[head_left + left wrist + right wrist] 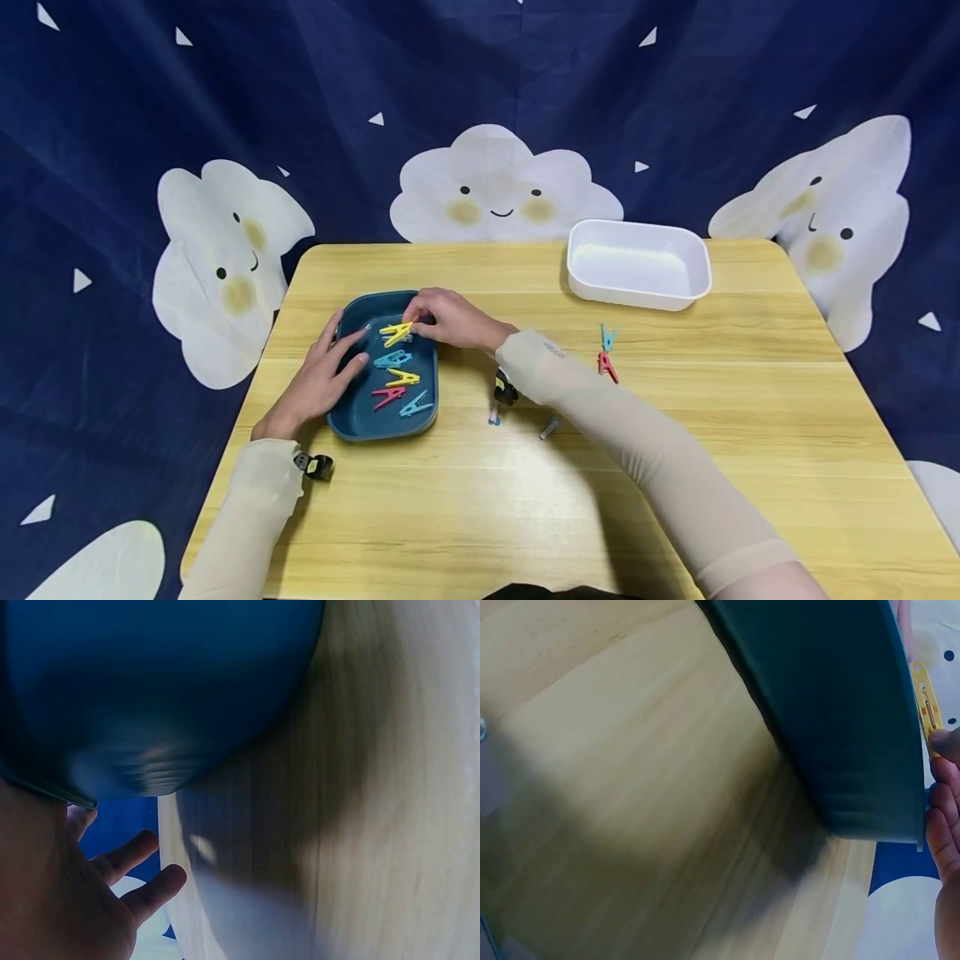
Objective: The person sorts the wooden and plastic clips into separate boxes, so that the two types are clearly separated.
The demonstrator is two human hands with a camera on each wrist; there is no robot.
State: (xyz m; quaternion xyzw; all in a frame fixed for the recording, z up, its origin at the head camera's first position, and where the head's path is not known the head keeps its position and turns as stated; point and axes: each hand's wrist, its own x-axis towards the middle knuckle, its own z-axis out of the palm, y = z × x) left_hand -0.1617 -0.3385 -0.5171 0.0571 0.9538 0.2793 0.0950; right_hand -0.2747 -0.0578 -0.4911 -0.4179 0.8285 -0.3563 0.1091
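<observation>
Grip on clip, sleeve lettering illegible

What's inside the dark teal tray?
Blue clips, a lower yellow clip and a red clip lie in the tray. Beneath the upper yellow clip, pinched by the right hand, something pale is too covered to identify. The left hand hides part of the tray.

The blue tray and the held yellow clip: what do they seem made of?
Blue tray: probably plastic, semi-matte; it looks smooth, with ridges and a faint sheen. Held yellow clip: likely plastic, smooth, evenly coloured; its inner part may be metal.
</observation>
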